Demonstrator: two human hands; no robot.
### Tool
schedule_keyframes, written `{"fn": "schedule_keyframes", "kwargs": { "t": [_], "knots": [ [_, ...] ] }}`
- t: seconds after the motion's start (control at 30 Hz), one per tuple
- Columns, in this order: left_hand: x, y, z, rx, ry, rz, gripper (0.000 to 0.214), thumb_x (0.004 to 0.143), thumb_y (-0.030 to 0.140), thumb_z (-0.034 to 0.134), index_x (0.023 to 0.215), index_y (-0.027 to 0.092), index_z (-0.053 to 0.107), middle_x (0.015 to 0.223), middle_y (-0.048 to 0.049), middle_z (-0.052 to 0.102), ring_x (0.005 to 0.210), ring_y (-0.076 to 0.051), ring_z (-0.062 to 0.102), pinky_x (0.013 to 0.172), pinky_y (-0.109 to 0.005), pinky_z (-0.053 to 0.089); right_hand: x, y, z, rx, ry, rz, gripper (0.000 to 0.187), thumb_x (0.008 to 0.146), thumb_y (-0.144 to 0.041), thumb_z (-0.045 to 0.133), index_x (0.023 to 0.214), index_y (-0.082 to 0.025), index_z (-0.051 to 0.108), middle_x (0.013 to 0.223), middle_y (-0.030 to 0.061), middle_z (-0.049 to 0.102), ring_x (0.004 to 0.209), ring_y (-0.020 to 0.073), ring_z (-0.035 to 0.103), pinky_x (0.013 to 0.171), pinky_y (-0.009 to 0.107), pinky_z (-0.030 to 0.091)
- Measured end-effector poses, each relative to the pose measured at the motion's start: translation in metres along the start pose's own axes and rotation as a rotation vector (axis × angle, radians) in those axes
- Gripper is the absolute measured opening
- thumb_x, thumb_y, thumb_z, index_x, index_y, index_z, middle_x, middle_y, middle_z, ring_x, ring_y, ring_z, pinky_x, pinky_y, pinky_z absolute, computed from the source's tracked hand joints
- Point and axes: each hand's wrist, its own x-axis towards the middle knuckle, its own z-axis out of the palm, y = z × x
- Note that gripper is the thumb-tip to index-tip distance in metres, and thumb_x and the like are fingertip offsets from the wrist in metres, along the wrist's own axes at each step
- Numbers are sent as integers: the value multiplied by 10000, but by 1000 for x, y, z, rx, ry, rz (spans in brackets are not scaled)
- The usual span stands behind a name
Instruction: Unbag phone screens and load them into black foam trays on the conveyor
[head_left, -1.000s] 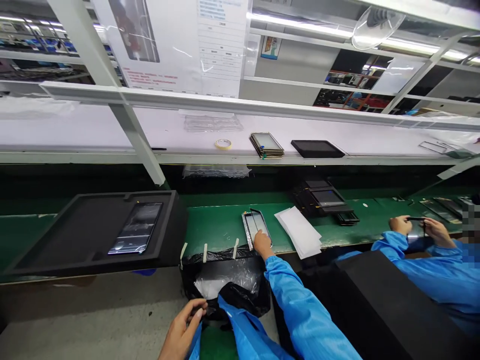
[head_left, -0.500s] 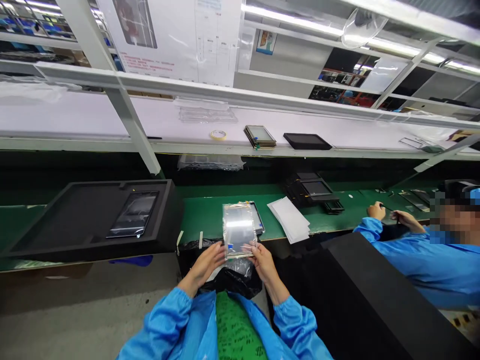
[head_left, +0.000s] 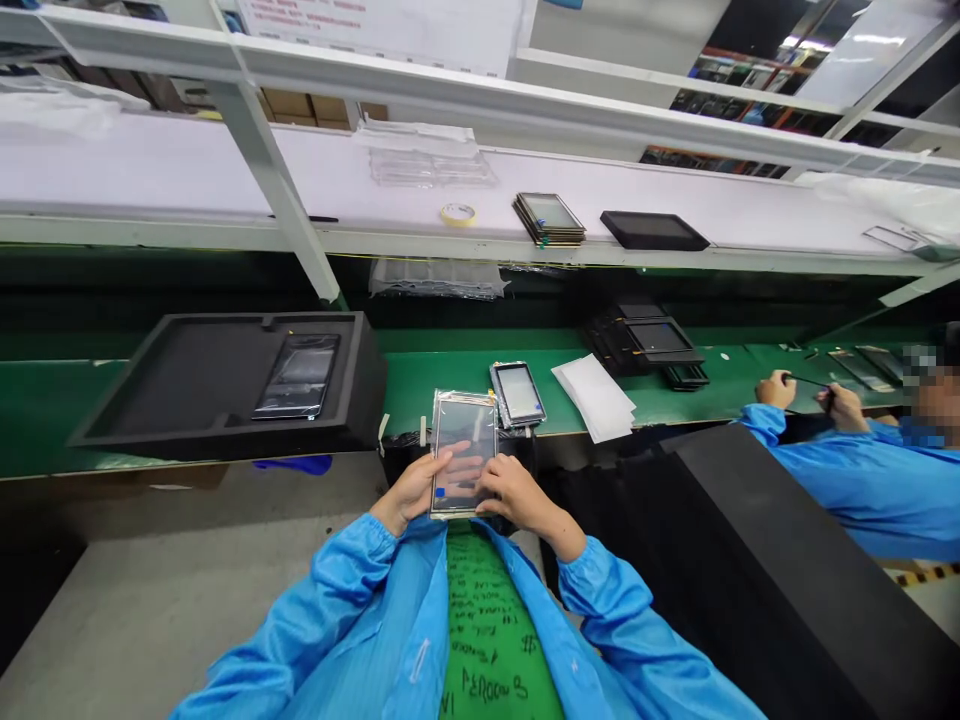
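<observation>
A clear touch panel (head_left: 465, 425) with a thin dark border and a blue tab near its lower left corner is held upright in front of my body. My left hand (head_left: 411, 490) grips its left edge, thumb in front, and its fingers show through from behind. At the lower right edge, my right hand (head_left: 517, 497) has its fingers bent and pressed against the panel; the exact pinch is hard to make out. Just beyond lies a dark-framed panel (head_left: 517, 393) on the green bench (head_left: 420, 372), with white sheets (head_left: 592, 398) to its right.
A black foam tray (head_left: 202, 375) at left holds a dark screen (head_left: 298, 378). Black frames (head_left: 651, 338) are piled at right. The shelf above bears a tape roll (head_left: 457, 214), stacked panels (head_left: 551, 215) and a black tray (head_left: 652, 229). A co-worker's sleeve (head_left: 855, 470) is far right.
The panel has come closer to my body and now looks clear instead of glaring. My right hand has shifted from its bottom corner onto its lower right side. My view has tilted downward.
</observation>
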Motion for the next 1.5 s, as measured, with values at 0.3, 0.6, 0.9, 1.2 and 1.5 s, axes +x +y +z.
{"fn": "schedule_keyframes", "kwargs": {
  "t": [0.3,0.6,0.9,1.2,1.5],
  "knots": [
    [-19,-1,-26,-148,116,-56,568,1024,300,430,1516,27,352,1193,-268,720,1116,-350,707,942,-501,570,13,-33,29,-233,6,-144,207,1045,-203,356,937,-173,530,908,65,601,736,157,543,585,272,357],
    [-50,8,-24,23,-158,-102,782,880,500,696,1536,215,381,1363,-232,641,1261,-397,615,950,-529,554,56,-40,18,577,220,386,123,994,-322,458,916,-227,450,677,-30,613,493,111,531,510,232,397],
    [-61,11,-36,197,-204,-35,653,850,199,750,1447,223,485,1374,-224,635,1278,-393,603,992,-560,534,52,27,-75,977,1380,455,340,780,-381,761,999,-175,603,870,15,655,775,130,669,774,313,584],
    [-56,11,-50,149,-164,-37,518,880,207,718,1372,204,556,1345,-222,661,1243,-389,630,950,-500,571,29,32,-41,724,760,600,535,816,-601,695,1151,-185,668,1070,104,714,1022,234,662,987,435,500],
    [-52,6,-60,109,-143,-90,533,873,200,725,1368,176,529,1328,-219,673,1208,-364,659,960,-495,565,64,9,0,1474,562,606,535,643,-601,861,688,-192,520,623,-52,481,549,78,430,524,218,405]
  ]
}}
